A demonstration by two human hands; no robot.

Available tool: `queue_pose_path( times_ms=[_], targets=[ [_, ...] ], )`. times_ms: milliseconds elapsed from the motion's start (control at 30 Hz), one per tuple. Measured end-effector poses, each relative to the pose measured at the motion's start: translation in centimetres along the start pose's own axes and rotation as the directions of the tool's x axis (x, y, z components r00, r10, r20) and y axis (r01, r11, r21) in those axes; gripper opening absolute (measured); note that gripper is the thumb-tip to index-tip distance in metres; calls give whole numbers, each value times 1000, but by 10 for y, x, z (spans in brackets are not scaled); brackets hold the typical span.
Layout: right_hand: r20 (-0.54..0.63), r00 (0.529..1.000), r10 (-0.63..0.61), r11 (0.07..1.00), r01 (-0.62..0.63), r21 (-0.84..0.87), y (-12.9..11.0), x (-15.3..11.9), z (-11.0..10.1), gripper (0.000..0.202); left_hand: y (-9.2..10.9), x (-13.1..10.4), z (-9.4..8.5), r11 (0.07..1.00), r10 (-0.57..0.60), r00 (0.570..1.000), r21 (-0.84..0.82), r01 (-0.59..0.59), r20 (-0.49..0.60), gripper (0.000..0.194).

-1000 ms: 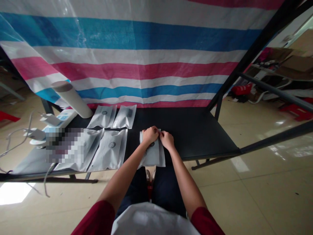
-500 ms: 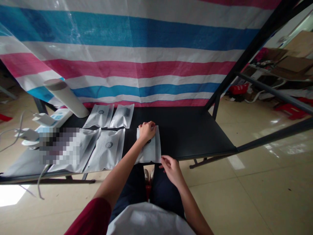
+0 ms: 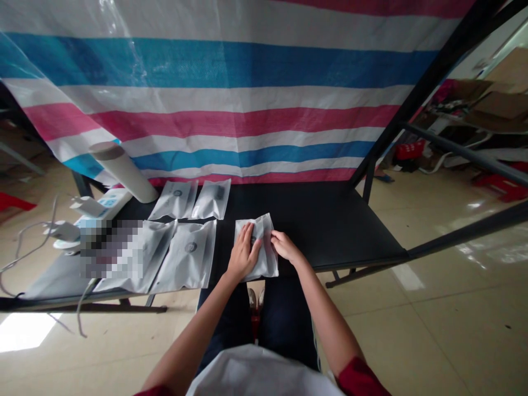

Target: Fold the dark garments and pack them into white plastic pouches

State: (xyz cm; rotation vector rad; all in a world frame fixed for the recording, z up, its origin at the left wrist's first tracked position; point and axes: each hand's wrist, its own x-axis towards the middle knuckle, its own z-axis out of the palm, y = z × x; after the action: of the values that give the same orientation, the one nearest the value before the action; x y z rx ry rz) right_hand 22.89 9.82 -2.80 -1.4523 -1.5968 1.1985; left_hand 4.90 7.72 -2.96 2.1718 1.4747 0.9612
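A frosted zip pouch [image 3: 268, 267] with a dark round mark lies on the black table [image 3: 322, 220] in front of me. My left hand [image 3: 244, 254] rests flat over its left and middle part, fingers stretched out and holding nothing. At the pouch's right edge, the curled fingers of my right hand [image 3: 284, 246] pinch the border. What is inside the pouch cannot be made out. To the left lie more frosted pouches, among them a front one [image 3: 183, 258] and a back one [image 3: 212, 199].
A pale cylindrical bottle [image 3: 126, 173] stands at the back left. Beside it, a white power strip [image 3: 113, 202] carries plugged-in adapters [image 3: 88, 206]. A striped plastic sheet [image 3: 247, 124] hangs behind the table. Dark metal bars [image 3: 466, 234] run along the right side.
My left hand has come down from the pouch's top edge and flattened on it. The right hand has moved up from the lower right corner along the right edge. The pouch sits slightly tilted.
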Motion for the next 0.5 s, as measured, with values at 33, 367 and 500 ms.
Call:
queue_pose_path(
  times_ms=[33,367,500],
  targets=[
    [18,1000,9,999,-9,41,1,4,1,28,-1,0,-1,1000,-16,1000,-18,16,-12,55],
    [-26,999,41,999,-41,12,-8,3,4,37,0,0,-2,1000,22,1000,-15,-22,13,55],
    [-13,994,112,981,-113,-156,-23,4,3,28,2,0,-1,996,82,996,25,-83,45,56]
  ],
)
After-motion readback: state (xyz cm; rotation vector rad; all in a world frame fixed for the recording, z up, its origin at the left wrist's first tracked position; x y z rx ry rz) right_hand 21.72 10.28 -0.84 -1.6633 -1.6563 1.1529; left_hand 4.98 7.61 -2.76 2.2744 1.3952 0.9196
